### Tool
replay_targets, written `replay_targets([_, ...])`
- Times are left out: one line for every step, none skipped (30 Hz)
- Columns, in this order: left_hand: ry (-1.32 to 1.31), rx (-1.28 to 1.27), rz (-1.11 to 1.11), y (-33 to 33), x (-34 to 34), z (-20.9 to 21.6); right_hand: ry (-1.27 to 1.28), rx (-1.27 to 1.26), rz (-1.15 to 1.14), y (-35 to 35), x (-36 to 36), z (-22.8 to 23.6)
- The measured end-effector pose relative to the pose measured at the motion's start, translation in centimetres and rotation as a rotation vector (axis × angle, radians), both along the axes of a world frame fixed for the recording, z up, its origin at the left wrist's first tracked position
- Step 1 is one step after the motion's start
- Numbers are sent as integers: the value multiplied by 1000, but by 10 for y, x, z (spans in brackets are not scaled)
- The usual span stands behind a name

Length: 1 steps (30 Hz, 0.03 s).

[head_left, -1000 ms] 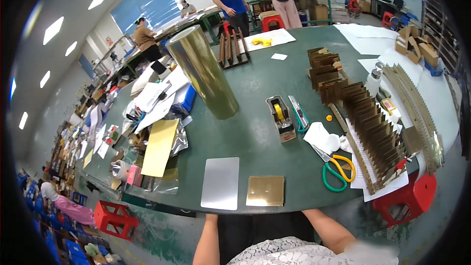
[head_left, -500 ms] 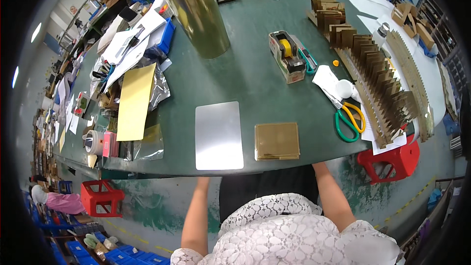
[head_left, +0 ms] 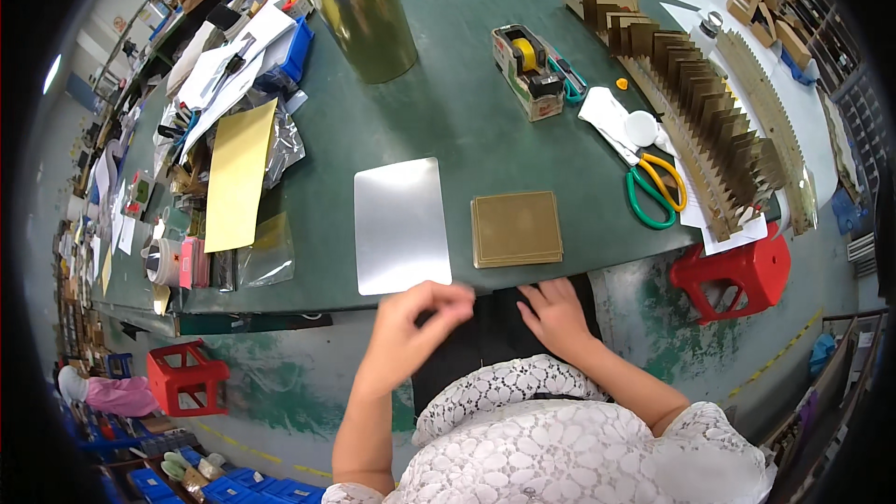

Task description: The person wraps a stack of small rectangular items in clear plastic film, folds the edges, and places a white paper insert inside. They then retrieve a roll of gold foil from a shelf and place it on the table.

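A silver sheet (head_left: pixel 401 229) with rounded corners lies on the green table near its front edge. To its right is a small stack of brown-gold rectangular plates (head_left: pixel 516 231). My left hand (head_left: pixel 411 329) is raised just in front of the silver sheet's lower right corner, thumb and fingers curled together in a ring with nothing visible in them. Below the plates, at the table edge, my right hand (head_left: pixel 557 313) holds nothing, its fingers stretched out and apart. Neither hand grips the sheet or the plates.
A tape dispenser (head_left: pixel 532 75), green-and-yellow-handled scissors (head_left: pixel 653 196) and a long rack of brown plates (head_left: pixel 691 84) occupy the right. A gold cylinder (head_left: pixel 359 14) stands at the back. Papers, a yellow sheet (head_left: pixel 240 182) and clutter fill the left. Red stools (head_left: pixel 187 378) flank the table.
Both hands have come up from under the table edge into view, in front of the sheet and plates. The view has tilted slightly, so the table's things sit higher and further left.
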<state>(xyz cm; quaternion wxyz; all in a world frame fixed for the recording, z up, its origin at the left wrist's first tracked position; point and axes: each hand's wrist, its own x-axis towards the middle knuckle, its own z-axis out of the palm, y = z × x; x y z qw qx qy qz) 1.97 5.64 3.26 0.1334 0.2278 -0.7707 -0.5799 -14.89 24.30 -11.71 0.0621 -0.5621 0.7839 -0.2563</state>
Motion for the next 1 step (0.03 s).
replay_targets([-10,-160,89,-8,-20,9,18,-22,42,-1,2,-5])
